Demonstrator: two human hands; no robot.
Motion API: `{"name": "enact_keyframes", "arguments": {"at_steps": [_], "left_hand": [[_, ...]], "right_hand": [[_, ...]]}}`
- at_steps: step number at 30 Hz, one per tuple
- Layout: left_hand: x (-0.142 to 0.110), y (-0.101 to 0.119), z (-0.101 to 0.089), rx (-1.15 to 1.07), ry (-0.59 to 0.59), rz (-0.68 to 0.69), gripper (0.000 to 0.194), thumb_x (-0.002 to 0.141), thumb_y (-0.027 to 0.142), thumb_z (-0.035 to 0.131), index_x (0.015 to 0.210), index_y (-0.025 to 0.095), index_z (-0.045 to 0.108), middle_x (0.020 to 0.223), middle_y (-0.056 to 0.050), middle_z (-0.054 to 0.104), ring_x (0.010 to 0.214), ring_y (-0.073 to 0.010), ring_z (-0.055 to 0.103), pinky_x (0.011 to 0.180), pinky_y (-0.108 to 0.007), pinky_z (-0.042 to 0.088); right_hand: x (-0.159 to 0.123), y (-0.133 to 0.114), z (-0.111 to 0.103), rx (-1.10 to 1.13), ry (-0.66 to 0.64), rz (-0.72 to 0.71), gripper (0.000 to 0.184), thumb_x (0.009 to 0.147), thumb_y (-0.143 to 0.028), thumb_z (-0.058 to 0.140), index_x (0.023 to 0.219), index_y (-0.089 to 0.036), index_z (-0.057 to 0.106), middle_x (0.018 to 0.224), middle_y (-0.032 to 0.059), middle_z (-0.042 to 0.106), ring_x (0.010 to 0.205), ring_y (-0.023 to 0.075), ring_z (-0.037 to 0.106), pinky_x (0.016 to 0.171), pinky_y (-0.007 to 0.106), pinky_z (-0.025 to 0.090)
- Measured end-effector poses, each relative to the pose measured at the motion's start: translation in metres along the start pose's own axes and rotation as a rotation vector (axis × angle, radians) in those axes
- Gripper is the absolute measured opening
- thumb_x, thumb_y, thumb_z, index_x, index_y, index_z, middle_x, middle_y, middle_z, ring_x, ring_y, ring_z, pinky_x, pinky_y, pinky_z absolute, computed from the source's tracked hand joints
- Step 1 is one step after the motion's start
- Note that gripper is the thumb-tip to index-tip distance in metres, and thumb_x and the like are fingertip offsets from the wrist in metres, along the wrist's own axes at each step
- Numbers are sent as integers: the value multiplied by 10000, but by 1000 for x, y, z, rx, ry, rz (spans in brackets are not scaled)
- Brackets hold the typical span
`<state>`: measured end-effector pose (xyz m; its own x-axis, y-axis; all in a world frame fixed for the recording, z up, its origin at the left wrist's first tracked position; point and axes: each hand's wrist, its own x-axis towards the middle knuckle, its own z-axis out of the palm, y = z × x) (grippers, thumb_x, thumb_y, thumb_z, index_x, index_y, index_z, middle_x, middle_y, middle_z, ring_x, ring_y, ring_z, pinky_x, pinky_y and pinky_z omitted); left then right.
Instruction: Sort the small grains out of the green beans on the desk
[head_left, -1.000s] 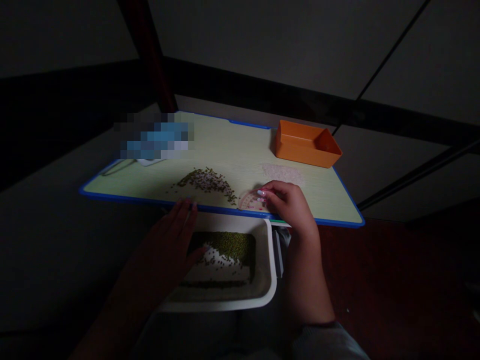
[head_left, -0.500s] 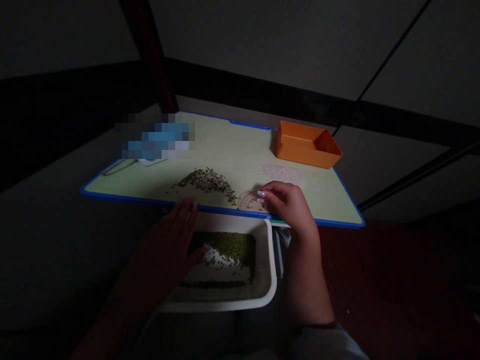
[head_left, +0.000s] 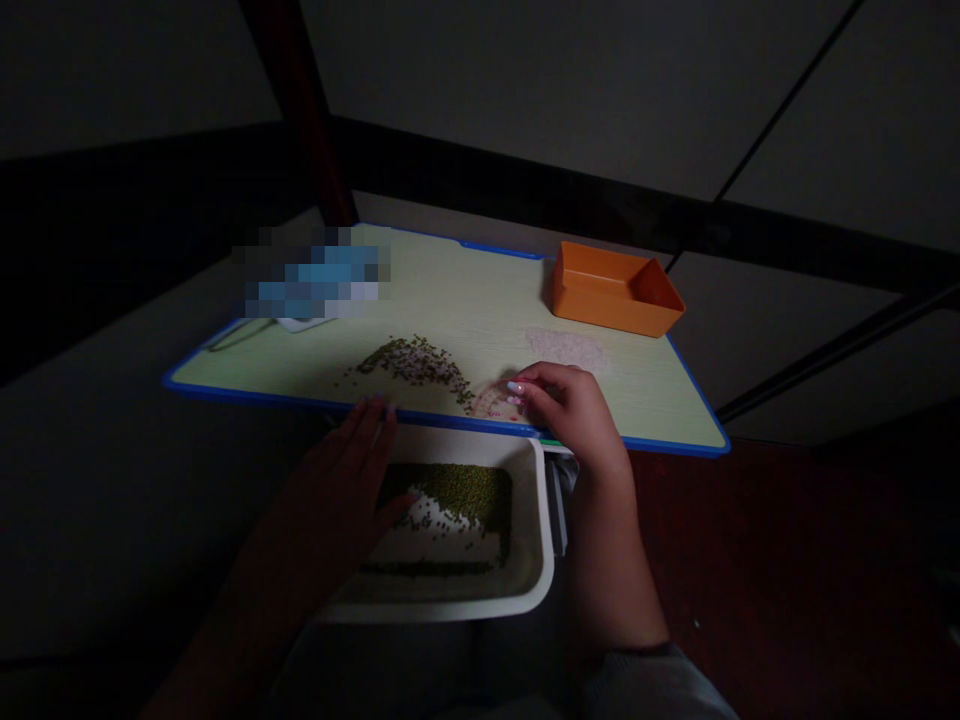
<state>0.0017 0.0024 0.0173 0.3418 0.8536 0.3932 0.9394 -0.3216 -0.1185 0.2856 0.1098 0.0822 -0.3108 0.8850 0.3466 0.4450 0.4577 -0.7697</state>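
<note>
Your right hand (head_left: 576, 405) pinches the protractor (head_left: 491, 398) just right of the bean pile (head_left: 414, 362), its curved edge facing that pile. Your left hand (head_left: 334, 490), fingers extended, reaches over the tub (head_left: 547, 545) below it, apparently for steadying.

The right hand (head_left: 568, 400) hides part of the clear protractor (head_left: 492, 400).

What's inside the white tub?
Small green beans, heaped toward the far side, with scattered ones on the pale bottom. The left hand and forearm cover the left of the white tub; whatever lies there can't be seen.
</note>
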Motion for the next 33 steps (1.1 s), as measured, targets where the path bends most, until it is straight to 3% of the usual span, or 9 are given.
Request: {"name": "enact_keyframes", "arguments": {"at_steps": [7,14,33], "left_hand": [[1,-2,1,-24,-2,-3,874,943,637,299,1602,109,71,1655,-235,349,1533,-370,362,1170,-543,419],[1,-1,2,-22,6,-5,853,947,627,282,1599,105,108,1642,-236,376,1522,-363,384,1162,-535,420],[1,-3,-2,-21,-18,-1,857,940,641,309,1598,120,133,1660,-221,350,1522,-358,382,1174,-526,409]], "right_hand": [[0,-2,-2,-49,47,-5,194,936,-364,654,829,-241,759,823,39,774,773,185,681,775,338,499],[3,-8,9,-93,58,-73,163,945,-313,653,845,-236,757,845,44,781,807,193,690,808,343,484],[10,-19,20,-270,-1,-61,164,943,-305,672,811,-232,736,796,36,774,758,192,686,834,372,449]]}}
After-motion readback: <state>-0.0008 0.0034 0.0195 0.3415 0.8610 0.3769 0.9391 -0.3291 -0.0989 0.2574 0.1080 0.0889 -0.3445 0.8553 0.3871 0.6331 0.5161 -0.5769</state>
